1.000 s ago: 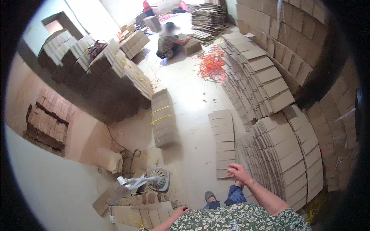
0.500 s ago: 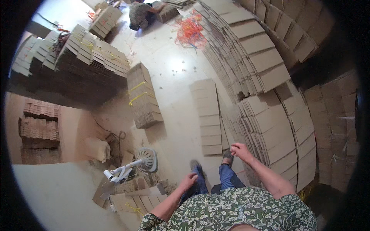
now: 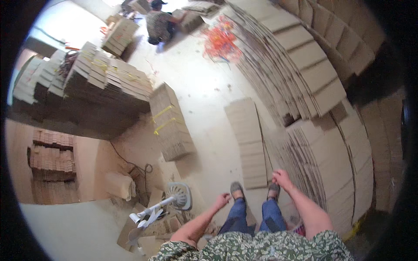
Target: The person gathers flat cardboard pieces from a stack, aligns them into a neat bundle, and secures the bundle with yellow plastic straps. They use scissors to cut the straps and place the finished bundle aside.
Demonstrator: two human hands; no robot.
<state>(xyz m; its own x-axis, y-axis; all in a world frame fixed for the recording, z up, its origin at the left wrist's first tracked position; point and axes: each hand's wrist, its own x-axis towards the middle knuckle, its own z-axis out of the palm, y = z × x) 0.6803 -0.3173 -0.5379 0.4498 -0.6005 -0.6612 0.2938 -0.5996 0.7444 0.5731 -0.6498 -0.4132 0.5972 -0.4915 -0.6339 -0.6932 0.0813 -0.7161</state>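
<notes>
My left hand (image 3: 222, 200) hangs over the pale floor beside my left shoe, its fingers loosely curled and nothing visible in them. My right hand (image 3: 282, 178), also curled and apparently empty, is above my right shoe. It is close to the near end of a low, narrow stack of flat cardboard (image 3: 248, 141) lying on the floor. Right of that hand, a long row of leaning cardboard sheets (image 3: 300, 158) runs alongside; I cannot tell whether the hand touches it.
A cardboard bundle with yellow straps (image 3: 171, 126) stands left of the walkway. A white fan (image 3: 179, 195) is at lower left. Tangled red strapping (image 3: 221, 41) lies farther ahead, near a crouching person (image 3: 160, 24) at another bundle. Tall cardboard stacks (image 3: 109, 71) fill the left.
My left hand has swung out to the left, away from my leg. My feet now stand nearly level. The view has shifted, and the crouching person's head has come up.
</notes>
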